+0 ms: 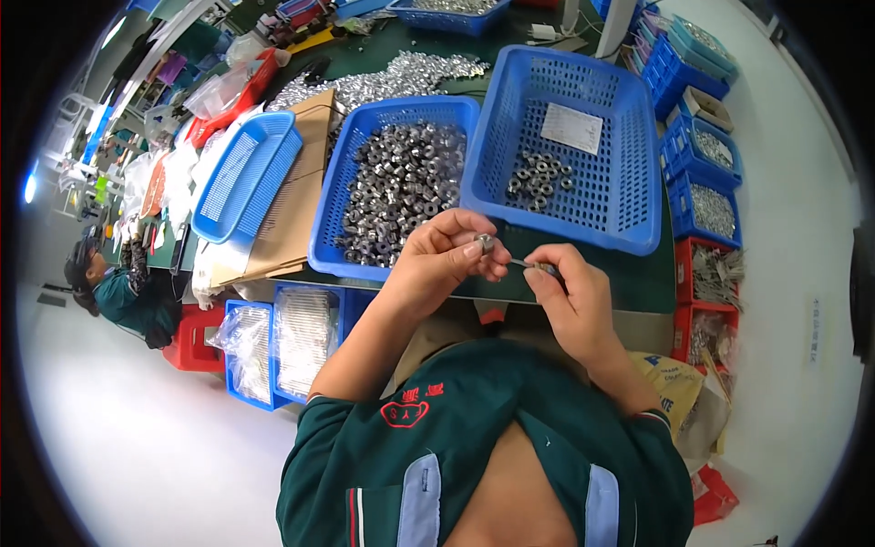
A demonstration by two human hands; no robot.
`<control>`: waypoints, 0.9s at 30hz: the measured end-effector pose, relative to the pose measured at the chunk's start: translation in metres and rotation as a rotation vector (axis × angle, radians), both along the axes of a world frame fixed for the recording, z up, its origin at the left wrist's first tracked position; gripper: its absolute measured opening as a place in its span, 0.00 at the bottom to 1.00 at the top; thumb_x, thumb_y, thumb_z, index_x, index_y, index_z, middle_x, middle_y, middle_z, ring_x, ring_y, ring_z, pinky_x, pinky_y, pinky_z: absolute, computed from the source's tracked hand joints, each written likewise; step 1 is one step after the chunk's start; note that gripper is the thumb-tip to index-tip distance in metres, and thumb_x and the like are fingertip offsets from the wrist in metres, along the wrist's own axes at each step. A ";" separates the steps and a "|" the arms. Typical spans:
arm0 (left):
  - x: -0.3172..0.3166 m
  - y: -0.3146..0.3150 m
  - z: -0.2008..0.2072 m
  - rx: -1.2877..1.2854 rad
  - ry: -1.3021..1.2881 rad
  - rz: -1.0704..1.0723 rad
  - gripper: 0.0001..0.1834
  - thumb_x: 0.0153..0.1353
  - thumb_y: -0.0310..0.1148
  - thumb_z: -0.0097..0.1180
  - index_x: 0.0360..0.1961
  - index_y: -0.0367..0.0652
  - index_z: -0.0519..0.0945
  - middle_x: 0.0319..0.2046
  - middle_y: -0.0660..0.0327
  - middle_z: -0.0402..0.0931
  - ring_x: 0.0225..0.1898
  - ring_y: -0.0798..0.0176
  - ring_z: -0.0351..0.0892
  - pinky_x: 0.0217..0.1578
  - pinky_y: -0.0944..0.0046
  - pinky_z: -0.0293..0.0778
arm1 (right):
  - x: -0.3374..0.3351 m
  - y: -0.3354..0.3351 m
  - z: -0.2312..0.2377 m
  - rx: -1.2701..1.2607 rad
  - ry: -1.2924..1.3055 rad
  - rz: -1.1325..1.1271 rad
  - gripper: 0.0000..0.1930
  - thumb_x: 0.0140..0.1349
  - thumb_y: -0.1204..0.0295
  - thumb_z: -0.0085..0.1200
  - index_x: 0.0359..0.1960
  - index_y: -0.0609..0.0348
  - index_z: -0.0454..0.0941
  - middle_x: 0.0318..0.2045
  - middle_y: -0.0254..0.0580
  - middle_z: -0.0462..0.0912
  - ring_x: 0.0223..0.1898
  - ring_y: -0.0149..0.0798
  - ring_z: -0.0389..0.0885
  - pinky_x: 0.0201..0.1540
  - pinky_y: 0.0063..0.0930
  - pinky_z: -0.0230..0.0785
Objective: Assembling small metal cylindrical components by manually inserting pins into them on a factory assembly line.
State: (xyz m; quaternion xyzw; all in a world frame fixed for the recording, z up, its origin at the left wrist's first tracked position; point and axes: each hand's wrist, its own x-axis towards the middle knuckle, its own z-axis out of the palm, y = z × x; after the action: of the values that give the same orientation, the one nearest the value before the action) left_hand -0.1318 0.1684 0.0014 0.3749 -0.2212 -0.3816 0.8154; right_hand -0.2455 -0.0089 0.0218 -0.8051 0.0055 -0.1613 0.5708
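Dark green shirt [474, 392] cloth, with pale blue trim, spreads closest to the lens, and beyond it both bare hands are busy. Let the full basket [415, 108], blue and heaped with metal rings [401, 182], be our landmark. Just off its near right corner, the left hand [437, 258] pinches a small metal piece [485, 242] between thumb and fingers. That piece looks short and rounded, silvery grey with a bright glint on top; fingers cover much of it. To its right, the right hand [576, 301] is closed on a slim tool [522, 263], its thin shaft aimed at the piece; whether the tip touches, I can't tell.

Inside the full basket the rings are thick, steely, many showing dark holes. Right of it stands a larger basket [565, 230], holding a paper sheet [572, 129] and a small cluster of rings [540, 178]. Left of it lies cardboard [296, 196]; behind, a glittering silver heap [392, 80].
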 end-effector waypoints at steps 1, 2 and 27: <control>-0.003 0.001 0.000 0.008 -0.022 0.001 0.13 0.63 0.27 0.55 0.48 0.36 0.73 0.38 0.51 0.80 0.39 0.59 0.82 0.42 0.64 0.77 | 0.002 0.000 0.002 -0.059 -0.080 0.016 0.05 0.62 0.74 0.54 0.36 0.63 0.75 0.20 0.39 0.75 0.20 0.31 0.73 0.24 0.24 0.63; -0.004 0.002 -0.002 0.008 -0.012 -0.003 0.13 0.63 0.27 0.55 0.48 0.36 0.73 0.38 0.51 0.80 0.39 0.59 0.82 0.42 0.64 0.77 | 0.004 0.000 0.003 -0.119 -0.160 0.033 0.06 0.62 0.74 0.54 0.37 0.64 0.75 0.21 0.37 0.75 0.21 0.28 0.71 0.25 0.22 0.63; -0.016 0.002 0.015 0.622 -0.973 0.292 0.09 0.56 0.21 0.59 0.39 0.36 0.81 0.34 0.54 0.81 0.36 0.61 0.82 0.37 0.66 0.76 | 0.005 0.003 -0.010 -0.038 0.111 0.053 0.14 0.63 0.69 0.55 0.22 0.62 0.71 0.13 0.45 0.74 0.15 0.35 0.76 0.17 0.31 0.61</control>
State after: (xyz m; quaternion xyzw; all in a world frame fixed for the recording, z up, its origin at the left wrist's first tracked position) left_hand -0.1481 0.1700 0.0165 0.7545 -0.3933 -0.0969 0.5164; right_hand -0.2401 -0.0059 0.0120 -0.8235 0.0128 -0.1016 0.5581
